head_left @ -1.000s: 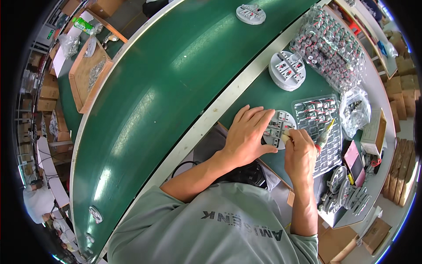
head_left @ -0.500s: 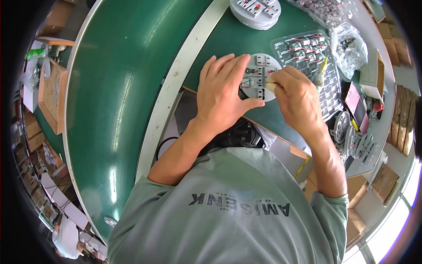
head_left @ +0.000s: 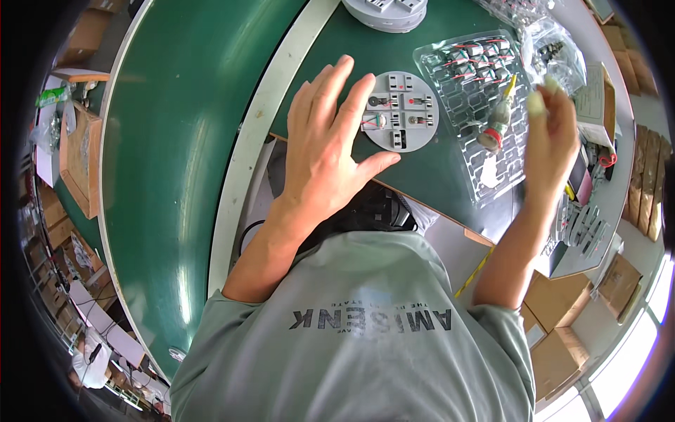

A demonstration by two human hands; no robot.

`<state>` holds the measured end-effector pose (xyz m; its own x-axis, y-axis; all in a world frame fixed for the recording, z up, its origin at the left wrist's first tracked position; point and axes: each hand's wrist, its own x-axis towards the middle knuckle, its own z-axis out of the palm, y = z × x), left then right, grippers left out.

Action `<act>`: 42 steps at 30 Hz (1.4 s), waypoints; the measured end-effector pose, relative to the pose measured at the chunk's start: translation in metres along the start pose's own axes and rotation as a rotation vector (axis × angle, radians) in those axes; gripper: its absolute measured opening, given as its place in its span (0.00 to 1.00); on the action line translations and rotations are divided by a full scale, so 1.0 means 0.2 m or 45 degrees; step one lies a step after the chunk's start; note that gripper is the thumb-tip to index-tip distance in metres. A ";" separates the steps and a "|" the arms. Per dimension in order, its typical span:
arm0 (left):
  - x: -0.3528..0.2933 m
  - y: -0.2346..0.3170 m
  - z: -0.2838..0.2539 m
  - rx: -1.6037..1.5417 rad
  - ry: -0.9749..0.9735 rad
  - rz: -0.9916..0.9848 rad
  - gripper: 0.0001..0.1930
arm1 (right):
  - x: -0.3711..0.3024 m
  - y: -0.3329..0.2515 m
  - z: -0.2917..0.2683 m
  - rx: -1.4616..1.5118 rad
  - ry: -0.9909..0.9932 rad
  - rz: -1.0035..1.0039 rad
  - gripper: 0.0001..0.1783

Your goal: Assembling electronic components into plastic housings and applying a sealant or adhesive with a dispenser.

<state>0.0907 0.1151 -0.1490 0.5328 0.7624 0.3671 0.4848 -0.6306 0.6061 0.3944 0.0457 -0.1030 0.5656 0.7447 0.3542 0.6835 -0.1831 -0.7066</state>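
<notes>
A round grey plate (head_left: pixel 425 135) lies flat on the green bench, its small block-like fittings bearing little components and red wires. At its left edge, my left hand (head_left: pixel 320 133) is spread wide and holds nothing. My right hand (head_left: pixel 552 137) is raised over the right side of a clear plastic tray (head_left: pixel 460 130), slightly blurred. Its thumb and forefinger, both with pale fingertip covers, stand apart with nothing visible between them. On the tray lies a squeeze bottle (head_left: pixel 500 116) with a yellow nozzle. Several small wired parts (head_left: pixel 481 60) fill the tray's far pockets.
Stacked round grey plates (head_left: pixel 390 17) stand at the far edge. Clear bags of parts (head_left: pixel 555 53) and an open carton (head_left: pixel 598 105) are at the right, with more grey pieces (head_left: pixel 583 228) nearer me. A green conveyor belt (head_left: pixel 183 141) with a pale rail runs along the left.
My right hand has left the plate and moved right, past the tray. My left hand has lifted off the plate and shifted left, uncovering its fittings.
</notes>
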 end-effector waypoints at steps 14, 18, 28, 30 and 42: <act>-0.18 -0.04 -0.08 0.095 -0.155 0.401 0.31 | 1.00 0.91 0.24 -1.078 -0.209 0.027 0.25; -0.08 0.02 -0.15 -0.782 0.093 -0.465 0.17 | 1.13 1.15 0.16 -1.471 -0.429 -0.162 0.25; 0.00 -0.16 -0.18 -0.790 -0.208 -0.714 0.23 | 1.00 1.04 0.22 -0.998 0.135 0.081 0.22; 0.00 -0.17 -0.17 -0.803 -0.198 -0.693 0.22 | 0.99 1.06 0.22 -0.919 0.156 0.086 0.23; -0.01 -0.20 -0.16 -0.780 -0.233 -0.638 0.25 | 1.01 1.03 0.22 -0.992 0.074 0.124 0.23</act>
<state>0.0484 0.1445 -0.1517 0.4839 0.8640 -0.1391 0.2579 0.0111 0.9661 0.6301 0.1871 -0.2037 0.6480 0.6716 0.3593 0.7441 -0.6588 -0.1105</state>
